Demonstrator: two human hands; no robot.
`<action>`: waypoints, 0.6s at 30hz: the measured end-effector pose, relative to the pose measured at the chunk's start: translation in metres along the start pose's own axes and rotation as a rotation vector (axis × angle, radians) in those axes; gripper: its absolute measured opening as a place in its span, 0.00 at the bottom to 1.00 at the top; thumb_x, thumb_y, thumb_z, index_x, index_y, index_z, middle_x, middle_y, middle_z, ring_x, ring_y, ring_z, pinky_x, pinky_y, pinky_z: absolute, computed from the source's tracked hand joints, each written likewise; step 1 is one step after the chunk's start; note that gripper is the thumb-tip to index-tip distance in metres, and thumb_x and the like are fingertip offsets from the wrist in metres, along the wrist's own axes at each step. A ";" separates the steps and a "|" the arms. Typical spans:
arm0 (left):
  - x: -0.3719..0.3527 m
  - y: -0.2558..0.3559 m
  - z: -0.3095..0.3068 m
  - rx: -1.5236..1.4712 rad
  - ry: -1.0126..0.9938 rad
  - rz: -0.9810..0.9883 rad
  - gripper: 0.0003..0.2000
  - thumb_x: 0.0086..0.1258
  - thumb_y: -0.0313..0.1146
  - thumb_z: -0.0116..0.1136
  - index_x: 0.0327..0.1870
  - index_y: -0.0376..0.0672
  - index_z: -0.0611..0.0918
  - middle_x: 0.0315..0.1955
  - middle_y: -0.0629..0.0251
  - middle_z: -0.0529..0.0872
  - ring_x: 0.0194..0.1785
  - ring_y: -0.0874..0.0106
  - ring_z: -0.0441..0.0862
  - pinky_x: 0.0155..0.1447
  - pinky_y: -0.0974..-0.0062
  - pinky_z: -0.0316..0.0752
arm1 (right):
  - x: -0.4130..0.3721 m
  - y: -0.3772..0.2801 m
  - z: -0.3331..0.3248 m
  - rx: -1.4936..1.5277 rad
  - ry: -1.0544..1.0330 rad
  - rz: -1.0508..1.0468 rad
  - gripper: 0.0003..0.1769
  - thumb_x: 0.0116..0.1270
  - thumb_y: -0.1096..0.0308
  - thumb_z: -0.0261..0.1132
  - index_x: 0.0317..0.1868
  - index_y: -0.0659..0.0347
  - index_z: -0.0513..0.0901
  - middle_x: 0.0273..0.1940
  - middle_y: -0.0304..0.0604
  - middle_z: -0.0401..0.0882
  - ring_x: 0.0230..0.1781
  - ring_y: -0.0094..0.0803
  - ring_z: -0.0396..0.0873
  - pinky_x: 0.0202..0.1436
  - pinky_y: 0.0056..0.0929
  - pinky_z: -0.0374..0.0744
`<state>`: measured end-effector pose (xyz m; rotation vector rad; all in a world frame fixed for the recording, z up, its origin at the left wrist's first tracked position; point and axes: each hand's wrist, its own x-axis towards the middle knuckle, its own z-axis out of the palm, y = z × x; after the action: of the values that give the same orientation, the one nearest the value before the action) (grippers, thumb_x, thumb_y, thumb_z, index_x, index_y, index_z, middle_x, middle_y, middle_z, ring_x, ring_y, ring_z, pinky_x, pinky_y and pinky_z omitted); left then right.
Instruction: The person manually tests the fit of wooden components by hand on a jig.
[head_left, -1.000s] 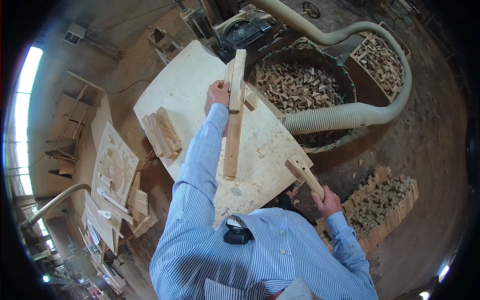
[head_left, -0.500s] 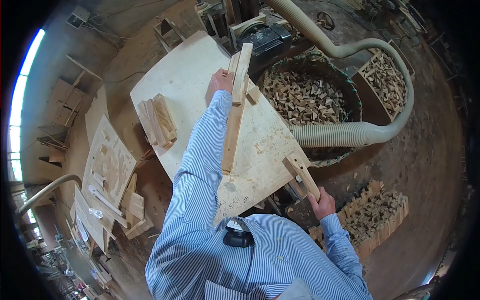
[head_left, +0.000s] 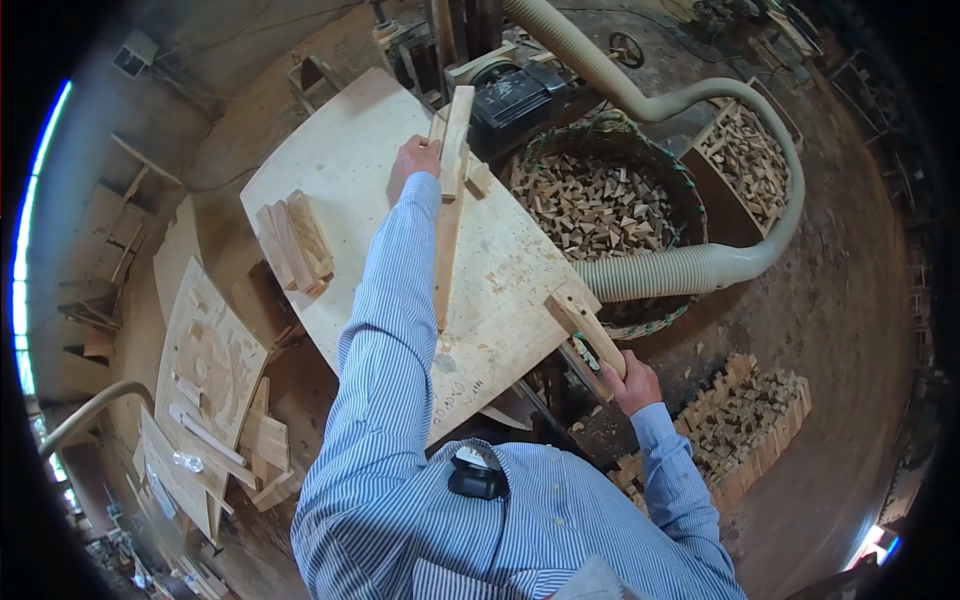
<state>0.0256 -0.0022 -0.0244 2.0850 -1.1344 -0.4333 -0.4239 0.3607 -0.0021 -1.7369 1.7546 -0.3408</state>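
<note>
My left hand (head_left: pixel 420 160) reaches across a pale wooden tabletop (head_left: pixel 350 130), its fingers closed on a short wood block (head_left: pixel 438 127). The block lies against an upright-edged wooden strip (head_left: pixel 458 140). A long narrow board (head_left: pixel 447 265) runs from there toward my body, and a small wood offcut (head_left: pixel 478 181) sits just right of the strip. Beyond the tabletop's near right corner, my right hand (head_left: pixel 632 383) is wrapped around the end of a wooden handle (head_left: pixel 592 328) with dark holes in it. Another wooden piece shows below the handle, with a gap between them.
Several cut wood pieces (head_left: pixel 297 243) stand on the tabletop's left. A basket of offcuts (head_left: pixel 600 205), a ribbed hose (head_left: pixel 650 273) and a dark motor (head_left: pixel 515 95) lie to the right. Stacked blocks (head_left: pixel 745 430) are on the floor, and a board-covered bench (head_left: pixel 215 350) stands left.
The whole view has shifted slightly left. My right hand and the handle have moved a little forward, widening the gap below the handle. My left hand keeps its hold on the block.
</note>
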 end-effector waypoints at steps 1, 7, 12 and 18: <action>0.005 -0.001 0.000 0.002 0.006 -0.006 0.14 0.72 0.43 0.73 0.48 0.42 0.92 0.44 0.52 0.95 0.50 0.56 0.92 0.58 0.58 0.84 | 0.002 -0.002 0.001 0.003 -0.004 0.002 0.23 0.77 0.47 0.68 0.49 0.62 0.81 0.39 0.62 0.88 0.43 0.63 0.88 0.46 0.56 0.83; 0.001 -0.001 0.002 0.001 0.006 0.027 0.15 0.71 0.44 0.74 0.47 0.42 0.92 0.45 0.50 0.94 0.51 0.52 0.91 0.59 0.56 0.83 | -0.002 -0.001 -0.003 0.001 0.006 0.019 0.27 0.78 0.42 0.66 0.49 0.62 0.81 0.40 0.61 0.88 0.42 0.62 0.87 0.47 0.54 0.83; -0.015 -0.002 0.002 0.007 -0.008 0.000 0.17 0.72 0.44 0.73 0.52 0.42 0.92 0.49 0.50 0.94 0.53 0.54 0.92 0.61 0.57 0.84 | -0.015 0.007 -0.010 -0.010 -0.045 0.046 0.27 0.78 0.40 0.64 0.51 0.60 0.82 0.43 0.59 0.89 0.44 0.58 0.88 0.50 0.53 0.84; -0.027 -0.012 0.016 0.075 -0.135 0.049 0.22 0.75 0.45 0.68 0.65 0.46 0.89 0.53 0.53 0.94 0.59 0.55 0.91 0.67 0.59 0.82 | -0.039 0.041 -0.019 0.012 -0.044 0.043 0.27 0.78 0.41 0.65 0.54 0.60 0.82 0.43 0.59 0.89 0.45 0.60 0.88 0.51 0.54 0.84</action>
<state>0.0081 0.0178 -0.0449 2.1132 -1.2957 -0.5213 -0.4704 0.3978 -0.0020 -1.6832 1.7526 -0.2915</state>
